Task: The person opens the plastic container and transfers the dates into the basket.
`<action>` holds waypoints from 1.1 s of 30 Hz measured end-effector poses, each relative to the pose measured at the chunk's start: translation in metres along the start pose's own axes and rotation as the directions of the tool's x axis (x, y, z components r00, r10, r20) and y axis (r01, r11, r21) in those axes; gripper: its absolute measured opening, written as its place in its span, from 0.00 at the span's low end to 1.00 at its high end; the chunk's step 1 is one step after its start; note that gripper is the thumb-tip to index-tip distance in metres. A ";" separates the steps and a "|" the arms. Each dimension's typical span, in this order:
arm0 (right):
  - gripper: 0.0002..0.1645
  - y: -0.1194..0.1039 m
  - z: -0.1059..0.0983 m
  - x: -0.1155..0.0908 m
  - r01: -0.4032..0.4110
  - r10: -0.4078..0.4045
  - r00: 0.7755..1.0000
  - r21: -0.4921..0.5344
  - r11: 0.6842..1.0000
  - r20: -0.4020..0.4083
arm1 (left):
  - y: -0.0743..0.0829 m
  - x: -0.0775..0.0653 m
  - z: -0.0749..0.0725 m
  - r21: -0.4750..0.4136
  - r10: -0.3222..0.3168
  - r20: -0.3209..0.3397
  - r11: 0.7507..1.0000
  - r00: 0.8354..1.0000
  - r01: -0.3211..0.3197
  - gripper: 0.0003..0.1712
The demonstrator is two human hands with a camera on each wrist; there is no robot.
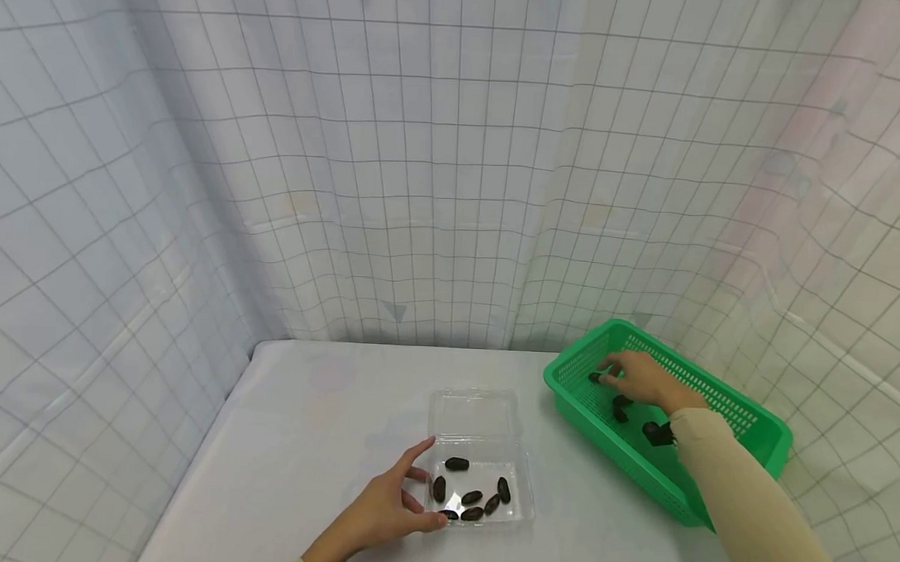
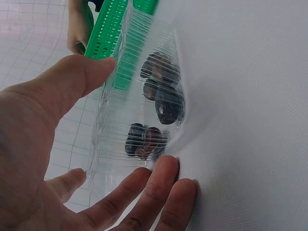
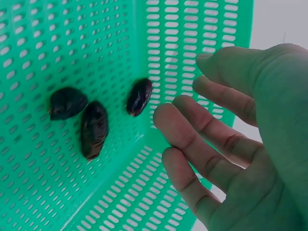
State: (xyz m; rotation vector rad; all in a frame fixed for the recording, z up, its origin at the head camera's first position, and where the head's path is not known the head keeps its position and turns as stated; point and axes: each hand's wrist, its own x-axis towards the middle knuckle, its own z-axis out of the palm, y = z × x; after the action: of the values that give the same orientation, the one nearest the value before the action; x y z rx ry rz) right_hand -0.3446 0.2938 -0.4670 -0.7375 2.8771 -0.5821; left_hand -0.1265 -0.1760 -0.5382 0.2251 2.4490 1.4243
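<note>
A clear plastic clamshell box (image 1: 528, 492) lies with its lid raised back, holding several dark, wrinkled dates (image 1: 472, 513). My left hand (image 1: 382, 508) spans the box's left side, fingers spread and fairly straight, thumb by the front corner. In the left wrist view, the thumb and fingertips rest along the clear wall, dates (image 2: 168, 103) showing through it. My right hand (image 1: 640, 379) reaches inside a green perforated basket (image 1: 622, 462). Its fingers are loosely bent and hold nothing; a single date (image 3: 139, 97) lies just beyond the fingertips, apart from them. Two other dates (image 3: 94, 130) lie farther along the basket floor.
The basket stands at the table's right side, its long walls slanting. A white cloth (image 1: 303, 425) covers the table. White sheets with a grid pattern (image 1: 438, 190) hang behind and on both sides. Under my right forearm is something black (image 1: 659, 435), partly hidden.
</note>
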 end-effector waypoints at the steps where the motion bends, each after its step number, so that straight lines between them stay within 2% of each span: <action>1: 0.19 -0.001 0.000 0.000 0.011 -0.011 1.000 -0.009 1.000 -0.013 | 0.001 0.000 0.000 -0.001 0.000 0.001 1.000 1.000 0.000 0.70; 7: 0.17 -0.019 0.003 0.001 0.064 -0.066 0.995 -0.027 0.998 -0.081 | 0.003 -0.001 -0.001 0.004 -0.011 -0.003 1.000 1.000 0.011 0.69; 17: 0.15 -0.057 0.005 -0.006 0.129 -0.126 0.982 0.010 0.992 -0.139 | 0.002 0.000 -0.003 0.011 -0.024 -0.012 1.000 1.000 0.024 0.70; 24: 0.15 -0.075 0.012 -0.012 0.148 -0.154 0.977 -0.049 0.988 -0.145 | 0.001 0.002 -0.002 0.006 -0.017 -0.012 1.000 1.000 0.017 0.70; 33: 0.14 -0.111 0.020 -0.023 0.236 -0.245 0.962 -0.091 0.968 -0.119 | 0.003 0.002 0.000 0.002 -0.014 -0.008 1.000 1.000 0.014 0.70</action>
State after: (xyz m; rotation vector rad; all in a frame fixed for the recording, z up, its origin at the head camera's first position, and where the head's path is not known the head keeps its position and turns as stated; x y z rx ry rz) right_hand -0.2717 0.2082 -0.4416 -1.1127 2.9632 -0.5693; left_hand -0.1287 -0.1737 -0.5366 0.2027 2.4544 1.4194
